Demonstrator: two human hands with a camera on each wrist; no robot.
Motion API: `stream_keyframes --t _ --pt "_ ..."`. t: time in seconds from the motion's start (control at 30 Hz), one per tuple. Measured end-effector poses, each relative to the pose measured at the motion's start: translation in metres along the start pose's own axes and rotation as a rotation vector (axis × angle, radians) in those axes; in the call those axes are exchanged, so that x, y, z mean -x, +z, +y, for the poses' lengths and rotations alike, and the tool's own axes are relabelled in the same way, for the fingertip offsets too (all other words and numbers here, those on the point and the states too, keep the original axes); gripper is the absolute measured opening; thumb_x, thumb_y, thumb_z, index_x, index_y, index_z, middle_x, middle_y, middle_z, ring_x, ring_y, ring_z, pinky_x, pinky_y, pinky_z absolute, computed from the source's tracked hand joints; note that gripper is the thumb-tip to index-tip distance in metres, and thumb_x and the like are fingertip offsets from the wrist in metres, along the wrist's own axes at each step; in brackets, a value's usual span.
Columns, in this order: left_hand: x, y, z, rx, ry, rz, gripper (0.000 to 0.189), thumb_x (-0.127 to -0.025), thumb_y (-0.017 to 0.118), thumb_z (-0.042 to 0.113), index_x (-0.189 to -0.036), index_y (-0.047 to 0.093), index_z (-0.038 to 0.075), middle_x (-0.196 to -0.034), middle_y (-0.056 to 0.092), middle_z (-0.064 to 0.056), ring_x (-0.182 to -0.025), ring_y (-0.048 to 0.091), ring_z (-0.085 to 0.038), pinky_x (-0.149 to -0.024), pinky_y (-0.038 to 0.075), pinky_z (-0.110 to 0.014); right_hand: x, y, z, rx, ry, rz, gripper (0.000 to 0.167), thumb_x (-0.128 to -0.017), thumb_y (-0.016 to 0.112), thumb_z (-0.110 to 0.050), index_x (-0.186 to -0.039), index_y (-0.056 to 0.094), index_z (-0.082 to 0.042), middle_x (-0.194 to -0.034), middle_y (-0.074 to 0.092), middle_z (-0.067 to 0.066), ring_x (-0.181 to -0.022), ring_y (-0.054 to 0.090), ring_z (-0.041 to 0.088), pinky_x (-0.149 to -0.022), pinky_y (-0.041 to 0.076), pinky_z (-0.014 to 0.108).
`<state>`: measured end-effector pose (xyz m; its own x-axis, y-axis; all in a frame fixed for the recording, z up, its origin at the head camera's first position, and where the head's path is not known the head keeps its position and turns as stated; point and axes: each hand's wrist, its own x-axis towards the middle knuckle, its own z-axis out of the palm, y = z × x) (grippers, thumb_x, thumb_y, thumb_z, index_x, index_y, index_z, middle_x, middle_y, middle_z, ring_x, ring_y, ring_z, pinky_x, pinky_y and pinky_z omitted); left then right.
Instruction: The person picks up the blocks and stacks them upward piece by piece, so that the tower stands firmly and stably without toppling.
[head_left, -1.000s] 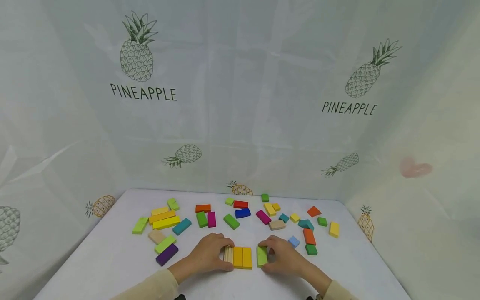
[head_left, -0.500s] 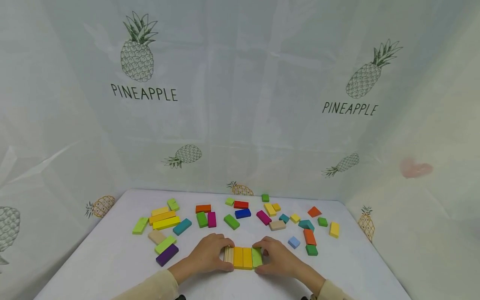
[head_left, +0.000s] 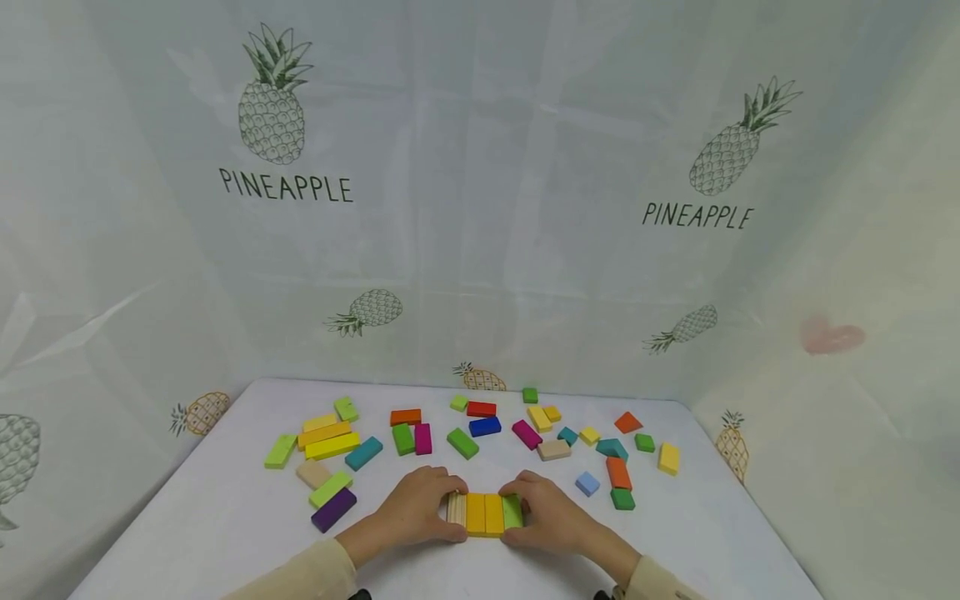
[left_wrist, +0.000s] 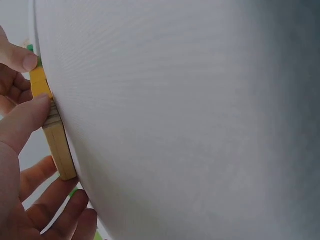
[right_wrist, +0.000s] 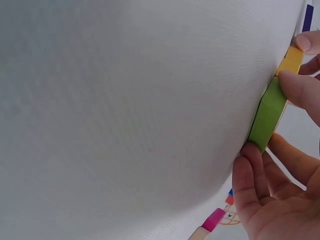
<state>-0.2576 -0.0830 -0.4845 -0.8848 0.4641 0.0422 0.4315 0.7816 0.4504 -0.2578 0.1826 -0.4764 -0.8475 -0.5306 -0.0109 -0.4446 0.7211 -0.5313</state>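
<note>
Four-sided wooden blocks stand side by side in a short row at the table's front middle. At its left end, my left hand (head_left: 420,507) grips a plain wood block (head_left: 456,510) by its two ends, thumb nearest me; thin stripes mark its top. Two orange-yellow blocks (head_left: 484,515) lie between the hands. My right hand (head_left: 557,515) holds a light green block (head_left: 512,512) the same way, against the right orange-yellow one. In the left wrist view the plain block (left_wrist: 60,150) shows its long side; the right wrist view shows the green block (right_wrist: 267,112) between thumb and fingertips.
Many coloured blocks lie scattered behind the hands on the white table (head_left: 225,533). A purple block (head_left: 333,510) sits left of my left hand. Right of my right hand are a light blue block (head_left: 588,483) and a dark green one (head_left: 622,499). A pineapple-print cloth (head_left: 480,250) hangs behind.
My right hand has slid the light green block left, from a gap away up against the orange-yellow blocks. The left hand has stayed on the plain wood block.
</note>
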Motion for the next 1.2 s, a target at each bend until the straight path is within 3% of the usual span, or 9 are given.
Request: stream_keyframes --t 0.1,0.33,0.6,0.8,1.03,1.2 --pt "-0.001 0.002 -0.003 -0.002 -0.006 0.0 0.054 -0.078 0.092 0.05 -0.125 0.075 0.028 -0.128 0.071 -0.002 -0.12 0.061 -0.028 -0.105 0.054 -0.06 -0.001 0.0 -0.001 0.006 0.001 0.001 0.051 -0.085 0.091 -0.036 -0.127 0.073 -0.014 -0.101 0.058 -0.01 -0.083 0.053 0.006 -0.078 0.054 0.02" --pt "-0.001 0.0 -0.005 0.002 0.016 0.009 0.055 -0.079 0.092 0.051 -0.125 0.075 0.027 -0.113 0.069 0.007 -0.103 0.059 -0.016 -0.1 0.057 -0.052 -0.003 0.002 0.001 0.014 0.007 0.014 0.051 -0.085 0.091 -0.038 -0.127 0.073 -0.015 -0.1 0.058 -0.01 -0.084 0.053 0.006 -0.078 0.053 0.019" --pt "0.001 -0.001 -0.006 0.006 0.024 0.021 0.058 -0.078 0.092 0.052 -0.125 0.074 0.024 -0.109 0.068 0.009 -0.1 0.057 -0.013 -0.097 0.058 -0.046 -0.003 -0.002 -0.001 0.027 -0.015 -0.009 0.054 -0.086 0.09 -0.038 -0.13 0.071 -0.014 -0.105 0.059 -0.009 -0.085 0.052 0.005 -0.08 0.054 0.019" --pt "0.0 0.001 -0.011 0.095 -0.016 -0.006 0.069 -0.077 0.094 0.05 -0.136 0.071 0.021 -0.114 0.066 0.009 -0.103 0.058 -0.013 -0.102 0.057 -0.048 -0.004 -0.015 -0.001 0.005 -0.034 -0.024 0.056 -0.09 0.086 -0.037 -0.135 0.069 -0.008 -0.112 0.064 0.0 -0.084 0.056 0.01 -0.077 0.054 0.02" --pt "0.006 -0.001 -0.015 0.167 -0.045 -0.005 0.066 -0.079 0.094 0.041 -0.136 0.07 0.017 -0.117 0.067 0.006 -0.108 0.059 -0.017 -0.105 0.055 -0.053 -0.026 -0.025 0.002 -0.013 0.038 0.071 0.048 -0.095 0.08 -0.03 -0.136 0.069 -0.008 -0.122 0.068 0.008 -0.098 0.061 0.023 -0.079 0.059 0.032" --pt "0.009 0.0 -0.012 0.227 -0.073 -0.002 0.06 -0.08 0.094 0.035 -0.133 0.071 0.016 -0.118 0.068 0.005 -0.111 0.059 -0.022 -0.106 0.052 -0.057 -0.049 -0.024 0.004 -0.01 0.059 0.121 0.045 -0.096 0.08 -0.027 -0.136 0.069 -0.008 -0.121 0.071 0.009 -0.096 0.063 0.02 -0.081 0.061 0.035"
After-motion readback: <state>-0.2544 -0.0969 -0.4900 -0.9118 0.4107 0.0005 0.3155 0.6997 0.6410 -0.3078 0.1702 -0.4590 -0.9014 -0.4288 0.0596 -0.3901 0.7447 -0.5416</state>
